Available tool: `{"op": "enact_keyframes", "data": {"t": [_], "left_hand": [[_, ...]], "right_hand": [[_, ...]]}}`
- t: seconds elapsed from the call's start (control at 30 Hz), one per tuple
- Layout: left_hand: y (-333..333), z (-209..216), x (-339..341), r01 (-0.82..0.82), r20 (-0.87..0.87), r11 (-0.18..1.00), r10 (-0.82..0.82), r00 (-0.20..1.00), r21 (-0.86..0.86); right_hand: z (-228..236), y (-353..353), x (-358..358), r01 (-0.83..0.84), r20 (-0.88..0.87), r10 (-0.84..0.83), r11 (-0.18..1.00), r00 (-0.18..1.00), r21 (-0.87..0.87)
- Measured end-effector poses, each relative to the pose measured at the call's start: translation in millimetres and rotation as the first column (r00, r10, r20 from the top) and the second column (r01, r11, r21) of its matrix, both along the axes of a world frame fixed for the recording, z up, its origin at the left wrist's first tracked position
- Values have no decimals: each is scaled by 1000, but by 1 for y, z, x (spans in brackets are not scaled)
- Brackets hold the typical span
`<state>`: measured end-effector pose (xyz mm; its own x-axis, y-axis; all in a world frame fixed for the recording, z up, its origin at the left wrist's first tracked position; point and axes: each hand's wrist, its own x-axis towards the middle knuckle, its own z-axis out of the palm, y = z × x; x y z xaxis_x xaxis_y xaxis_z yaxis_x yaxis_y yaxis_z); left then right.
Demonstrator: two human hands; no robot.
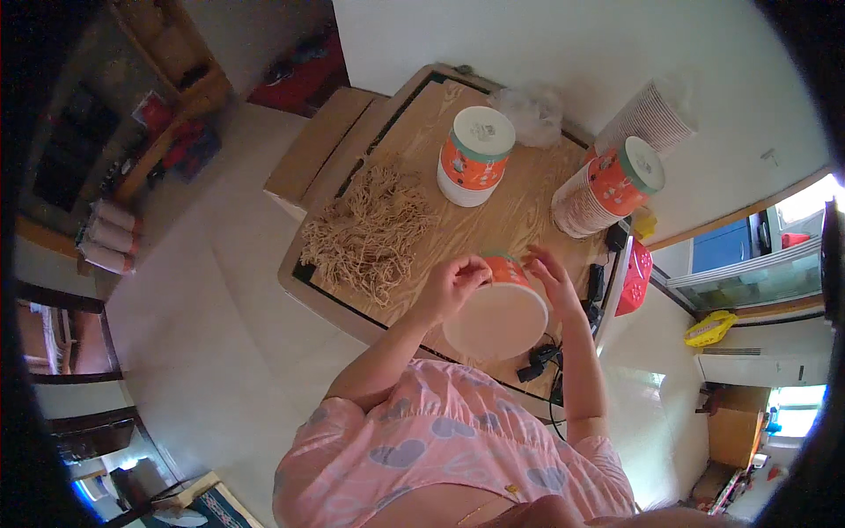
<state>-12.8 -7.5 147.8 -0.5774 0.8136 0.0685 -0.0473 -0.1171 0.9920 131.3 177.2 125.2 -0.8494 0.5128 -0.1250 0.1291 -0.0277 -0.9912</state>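
Observation:
A paper bucket (495,322) is in front of me at the table's near edge. Its round, pale face is tilted up toward me, and its orange printed wall with a green band shows behind. My left hand (459,282) is closed in a pinch at the left side of that wall; whatever its fingertips hold is too small to make out. My right hand (551,278) is beside the bucket's right side, its fingers bent and apart. A tangled heap of tan twine (374,231) lies on the wooden tabletop (519,216), left of my hands.
An upside-down stack of matching buckets (478,158) stands at the far middle. A leaning stack (607,189) and a paler stack (649,117) are at the right. A clear plastic bag (531,114) lies by the wall. Black cables (543,361) and a red basket (635,280) are near the right edge.

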Motion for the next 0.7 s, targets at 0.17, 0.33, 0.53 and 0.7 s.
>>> {"op": "enact_keyframes", "data": {"t": [0.17,0.33,0.53,0.7], "left_hand": [[11,10,-6,-34,171,999,29,985,29],[15,16,-12,-128,303,986,91,949,103],[14,20,-18,-179,477,973,90,874,145],[2,34,-29,-136,430,971,39,902,198]], "right_hand": [[-12,0,8,-95,97,105,990,990,-102],[-32,2,20,5,51,23,877,998,-481],[-22,3,25,14,39,14,759,999,-651],[41,-22,13,173,181,-80,791,980,-587]]}}
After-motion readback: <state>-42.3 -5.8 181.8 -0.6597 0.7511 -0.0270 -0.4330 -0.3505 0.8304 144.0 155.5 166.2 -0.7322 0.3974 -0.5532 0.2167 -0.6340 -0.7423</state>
